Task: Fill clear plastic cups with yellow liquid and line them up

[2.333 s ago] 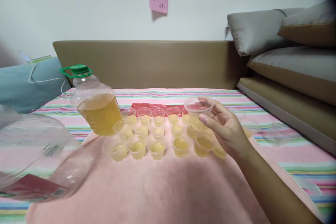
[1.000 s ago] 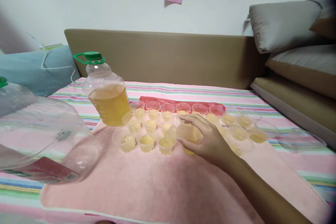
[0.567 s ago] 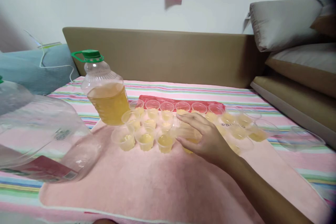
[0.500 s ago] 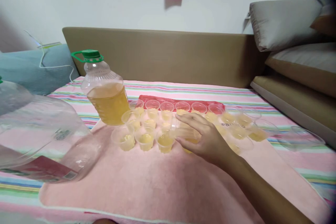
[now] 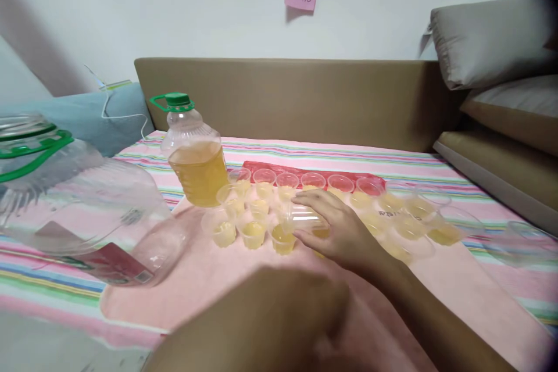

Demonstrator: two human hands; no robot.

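Note:
My right hand (image 5: 333, 221) is closed round a clear plastic cup (image 5: 305, 217), held sideways above the rows of cups with its rim to the left. I cannot tell whether more cups are nested in it. Under and around it stand several small clear cups of yellow liquid, among them a front-row cup (image 5: 283, 238). My left hand (image 5: 305, 302) is smeared by motion in the foreground, over the pink mat (image 5: 209, 290); its fingers cannot be made out. At the back left stands a green-capped bottle (image 5: 198, 171), part full of yellow liquid.
A large clear jug (image 5: 100, 197) with a green collar takes up the left side. A red plastic wrapper (image 5: 314, 172) lies behind the cups. Transparent lids or cups (image 5: 518, 241) lie at the right. Cushions (image 5: 492, 40) are piled at the back right, by a brown headboard (image 5: 288, 99).
My left hand and forearm have come into view from below. The right hand keeps its hold on the cup, almost in place. The view has shifted a little left.

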